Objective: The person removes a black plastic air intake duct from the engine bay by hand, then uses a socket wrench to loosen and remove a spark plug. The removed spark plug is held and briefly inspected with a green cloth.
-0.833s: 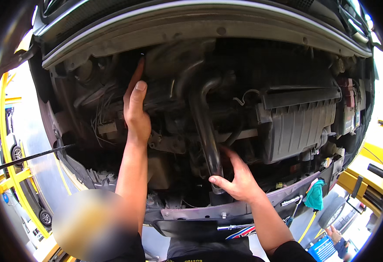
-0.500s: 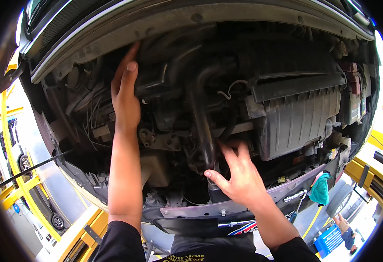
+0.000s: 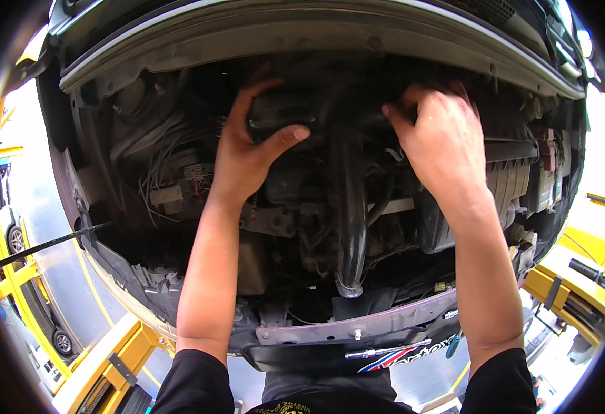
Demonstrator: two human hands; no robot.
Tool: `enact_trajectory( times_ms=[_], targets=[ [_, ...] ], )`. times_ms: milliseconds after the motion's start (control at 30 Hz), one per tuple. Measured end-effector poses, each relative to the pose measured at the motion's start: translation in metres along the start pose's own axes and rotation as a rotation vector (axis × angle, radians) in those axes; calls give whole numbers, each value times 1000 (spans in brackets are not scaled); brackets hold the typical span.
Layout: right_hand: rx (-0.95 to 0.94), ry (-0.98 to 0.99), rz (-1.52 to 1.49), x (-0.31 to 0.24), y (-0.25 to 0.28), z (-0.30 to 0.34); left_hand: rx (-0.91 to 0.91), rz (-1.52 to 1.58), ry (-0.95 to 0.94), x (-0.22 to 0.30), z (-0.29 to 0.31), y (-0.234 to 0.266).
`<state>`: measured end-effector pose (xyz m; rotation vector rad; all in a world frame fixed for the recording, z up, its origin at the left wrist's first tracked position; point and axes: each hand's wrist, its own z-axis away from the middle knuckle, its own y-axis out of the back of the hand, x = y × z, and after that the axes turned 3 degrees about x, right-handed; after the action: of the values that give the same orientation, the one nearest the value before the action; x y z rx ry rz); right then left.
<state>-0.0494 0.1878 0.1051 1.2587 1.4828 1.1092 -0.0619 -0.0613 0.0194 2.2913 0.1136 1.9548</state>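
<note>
Spreading its thumb and fingers wide, the left hand (image 3: 244,162) stands beside a dark, rounded housing (image 3: 285,105); shadow hides any contact. Mid-bay, the glossy black curved tube (image 3: 351,214) runs down toward the pinkish-grey metal crossbar (image 3: 330,334). Rightward, the right hand (image 3: 444,127) has left the tube's lower end for its upper bend, fingers curled; I cannot tell whether they grip anything. Both hands now flank the upper section, leaving the lower end unheld. Past the right wrist sits a ribbed grey plastic box (image 3: 513,181).
</note>
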Motion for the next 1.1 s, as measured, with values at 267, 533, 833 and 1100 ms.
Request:
enact_trajectory(
  times_ms=[267, 533, 833, 1100],
  targets=[
    [69, -106, 127, -13, -15, 5, 71, -94, -105, -8, 5, -3],
    [42, -151, 41, -17, -9, 9, 92, -185, -215, 4, 6, -4],
    [-8, -203, 64, -19, -7, 4, 79, -230, -184, 14, 10, -1],
    [-69, -236, -5, -14, 0, 0, 62, -218, -160, 12, 10, 0]
  ],
)
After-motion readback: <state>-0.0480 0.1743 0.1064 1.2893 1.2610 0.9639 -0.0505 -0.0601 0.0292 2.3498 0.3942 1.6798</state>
